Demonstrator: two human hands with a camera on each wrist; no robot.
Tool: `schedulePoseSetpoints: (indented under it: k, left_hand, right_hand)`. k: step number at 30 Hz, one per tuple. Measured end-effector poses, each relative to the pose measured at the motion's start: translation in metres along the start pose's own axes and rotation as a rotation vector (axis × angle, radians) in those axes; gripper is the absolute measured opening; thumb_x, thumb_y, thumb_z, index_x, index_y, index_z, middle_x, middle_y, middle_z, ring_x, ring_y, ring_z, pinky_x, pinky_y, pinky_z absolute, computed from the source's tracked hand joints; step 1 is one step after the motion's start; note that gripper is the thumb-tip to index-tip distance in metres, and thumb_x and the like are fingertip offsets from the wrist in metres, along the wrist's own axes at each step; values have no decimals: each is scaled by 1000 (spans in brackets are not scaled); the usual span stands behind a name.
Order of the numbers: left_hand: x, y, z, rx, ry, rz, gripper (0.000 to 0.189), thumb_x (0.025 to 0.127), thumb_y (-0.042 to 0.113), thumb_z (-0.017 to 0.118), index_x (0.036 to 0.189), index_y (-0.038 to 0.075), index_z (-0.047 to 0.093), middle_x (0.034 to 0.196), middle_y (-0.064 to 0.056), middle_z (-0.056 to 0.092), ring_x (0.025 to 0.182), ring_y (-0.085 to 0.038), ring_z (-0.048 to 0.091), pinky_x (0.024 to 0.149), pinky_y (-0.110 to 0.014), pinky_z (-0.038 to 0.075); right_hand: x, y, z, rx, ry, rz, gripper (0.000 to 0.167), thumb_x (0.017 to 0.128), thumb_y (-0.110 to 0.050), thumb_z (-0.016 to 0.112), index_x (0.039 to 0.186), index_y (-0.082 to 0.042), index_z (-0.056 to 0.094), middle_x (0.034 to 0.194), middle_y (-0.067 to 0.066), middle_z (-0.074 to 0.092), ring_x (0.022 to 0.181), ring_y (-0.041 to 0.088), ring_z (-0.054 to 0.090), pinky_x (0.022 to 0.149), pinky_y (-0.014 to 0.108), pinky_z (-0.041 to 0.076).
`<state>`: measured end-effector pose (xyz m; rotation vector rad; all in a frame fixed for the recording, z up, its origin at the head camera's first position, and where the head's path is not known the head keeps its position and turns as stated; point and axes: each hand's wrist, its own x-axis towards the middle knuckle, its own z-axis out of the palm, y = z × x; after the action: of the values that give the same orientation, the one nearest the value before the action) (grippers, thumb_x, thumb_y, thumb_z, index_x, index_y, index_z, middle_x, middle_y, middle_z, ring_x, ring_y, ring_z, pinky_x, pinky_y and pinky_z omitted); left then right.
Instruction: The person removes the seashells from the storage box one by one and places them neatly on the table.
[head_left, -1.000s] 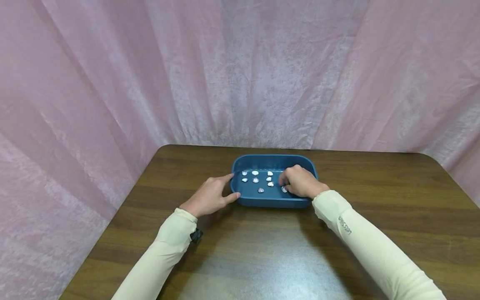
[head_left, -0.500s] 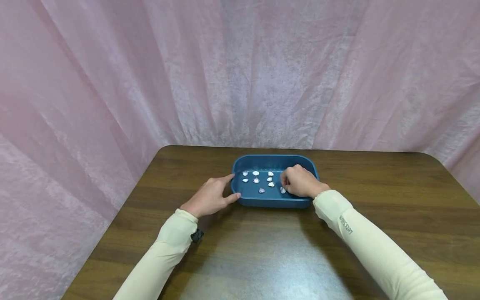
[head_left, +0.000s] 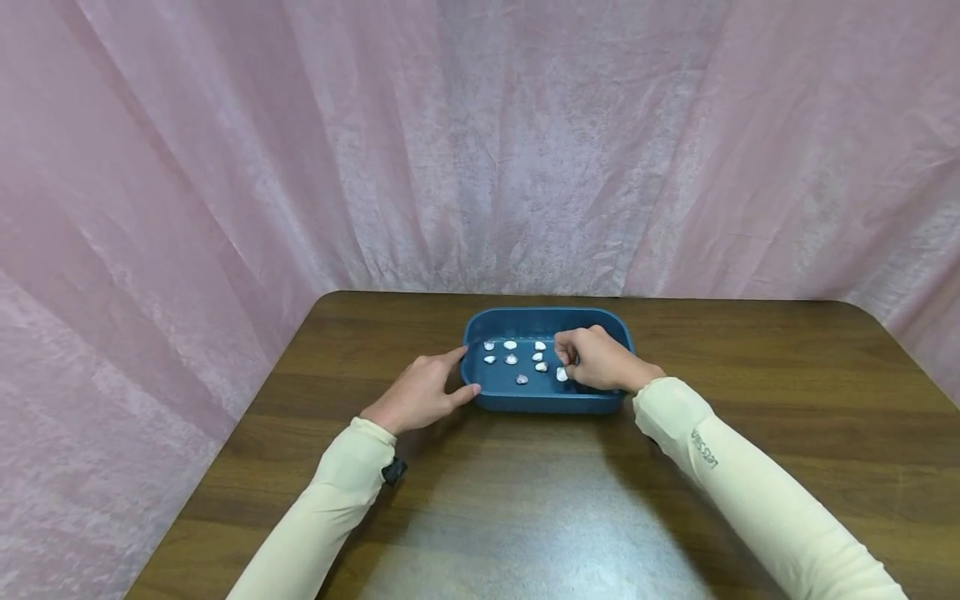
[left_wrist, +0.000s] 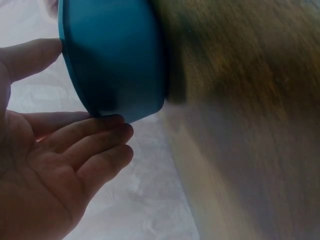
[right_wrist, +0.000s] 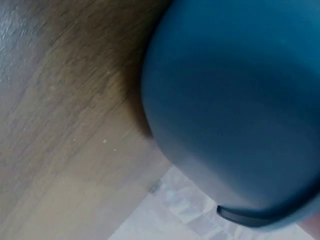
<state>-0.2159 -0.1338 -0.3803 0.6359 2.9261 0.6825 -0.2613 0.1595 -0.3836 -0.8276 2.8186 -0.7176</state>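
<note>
A blue rectangular tub (head_left: 551, 403) with rounded corners stands on the table. Several small white shells (head_left: 512, 359) lie spread over its floor. My left hand (head_left: 420, 392) touches the tub's left end, thumb on the near corner and index finger farther back on the rim. In the left wrist view its extended fingers (left_wrist: 100, 142) rest against the outer wall. Reaching over the right side, my right hand (head_left: 600, 360) has curled fingers and pinches a white shell (head_left: 562, 375) low over the floor. That hand's fingers are out of sight in the right wrist view.
The brown wooden table (head_left: 525, 492) extends around the tub on all sides. Pink velvet curtains (head_left: 540, 150) hang behind and to the left of it. A dark device (head_left: 393, 471) sits at my left wrist.
My right hand has shifted slightly left inside the tub, and the shell by its thumb has turned and moved a little left and back. The left hand has stayed in place.
</note>
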Motion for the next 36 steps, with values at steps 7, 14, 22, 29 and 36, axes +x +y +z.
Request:
schedulePoseSetpoints:
  k: [7,14,22,29,36]
  left_hand:
    - [0,2,0,1,-16,-31,72,96,39,67,151,0,43,148,-18,55,135,-30,57,111,-48,47]
    - [-1,3,-1,2,-20,-38,72,96,39,67,151,0,43,148,-18,55,135,-30,57,111,-48,47]
    - [-1,3,-1,5,-22,-31,72,96,40,66,151,0,42,148,-18,55,135,-31,57,111,-48,47]
    - [0,3,0,6,-30,-31,73,96,41,66,151,0,42,148,-18,55,134,-30,57,110,-48,48]
    - [1,3,-3,3,-28,-37,72,95,41,67,150,0,44,147,-18,55,133,-31,59,110,-49,48]
  right_hand:
    - [-9,-9,-6,132,-42,7,33,91,4,58,108,-15,79,92,3,75,56,9,48,54,23,40]
    - [-19,-20,-7,146,-35,-66,19,91,0,64,93,-11,80,84,-1,76,65,8,55,62,24,48]
    - [-24,-24,-6,157,26,-61,12,92,-9,70,93,-13,81,83,-3,76,63,8,55,59,23,48]
    - [-28,-27,-11,142,83,-59,12,92,-13,73,95,-20,82,88,-5,79,56,9,50,53,22,41]
    - [-34,-33,-11,139,140,-102,12,89,-12,75,92,-21,82,88,-7,75,56,7,49,55,22,42]
